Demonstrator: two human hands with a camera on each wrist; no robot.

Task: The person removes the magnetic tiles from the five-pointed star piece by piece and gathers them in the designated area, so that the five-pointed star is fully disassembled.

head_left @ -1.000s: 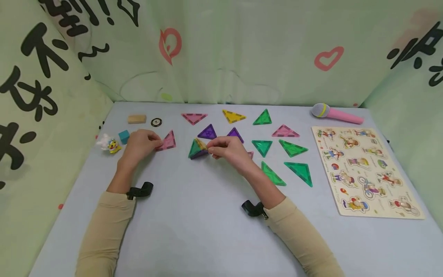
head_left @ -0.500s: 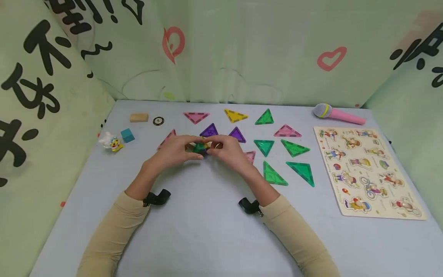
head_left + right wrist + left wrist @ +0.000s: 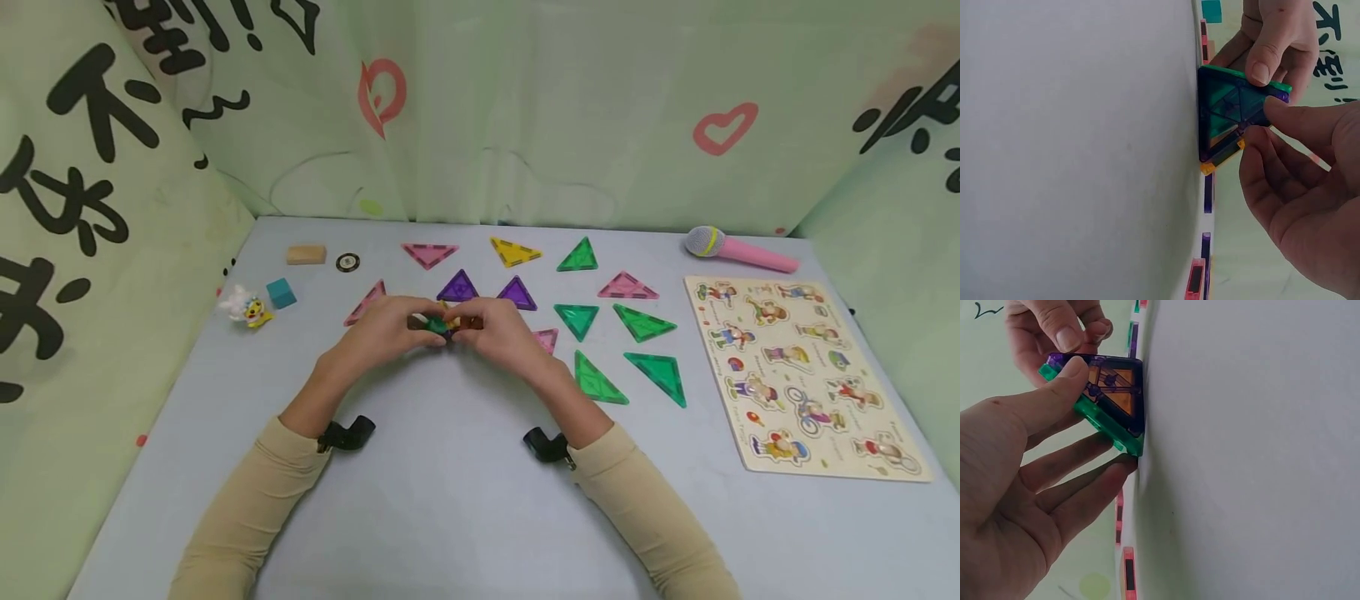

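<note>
A: What's nearest the camera?

B: Two beige sleeves, then the left hand (image 3: 390, 329) and right hand (image 3: 498, 327) meeting over a small tile pyramid (image 3: 438, 325) that stands on the counter (image 3: 450, 500). Each hand pinches it, thumb on top and fingers curled against the sides.

A: So is it built?

B: Nearly, I'd judge. The left wrist view shows green, purple and yellow tiles of the pyramid (image 3: 1107, 403) leaning together, but the yellow one (image 3: 1222, 156) juts out at the base, so the faces look not quite seated.

A: And around the pyramid?

B: Just left of it lies a pink triangle (image 3: 366, 302). Right of it are green triangles (image 3: 600, 379), flat and unused. Just beyond it sit two purple triangles (image 3: 457, 287), farther back a pink, a yellow and a green one. Well to its right lies a picture puzzle board (image 3: 802, 375), with a pink toy microphone (image 3: 738, 250) beyond that.
</note>
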